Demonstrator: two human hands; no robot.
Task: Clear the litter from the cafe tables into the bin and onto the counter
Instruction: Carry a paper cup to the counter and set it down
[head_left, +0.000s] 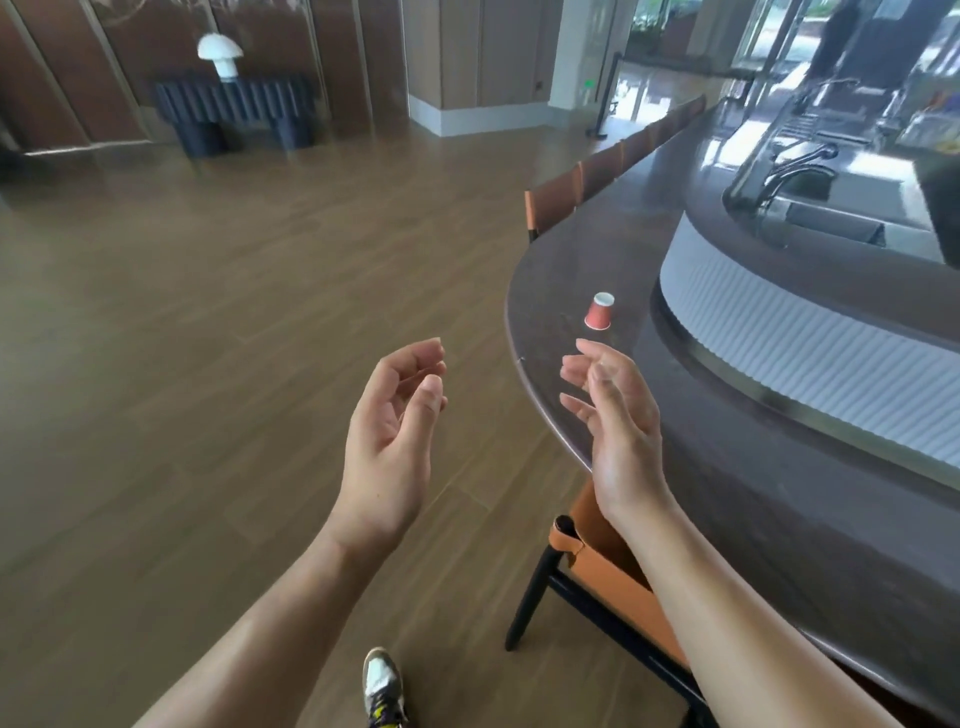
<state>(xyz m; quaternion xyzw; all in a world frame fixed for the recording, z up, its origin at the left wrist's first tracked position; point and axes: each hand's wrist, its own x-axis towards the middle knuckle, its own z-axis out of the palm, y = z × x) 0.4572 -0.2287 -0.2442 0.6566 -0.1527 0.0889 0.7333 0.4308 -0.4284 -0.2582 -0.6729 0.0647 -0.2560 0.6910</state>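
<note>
1. The left hand is raised over the wooden floor, palm turned toward the other hand, fingers loosely curled and holding nothing.
2. The right hand is raised over the rounded edge of the dark counter, fingers relaxed and slightly spread, also empty.
3. A red paper cup stands upside down on the counter just beyond the right fingertips, not touching them.
4. An orange chair with black legs sits under the right wrist, tucked against the counter.
5. A sink with a tap lies well beyond and to the right of the right hand.
6. A shoe shows below the left forearm.
</note>
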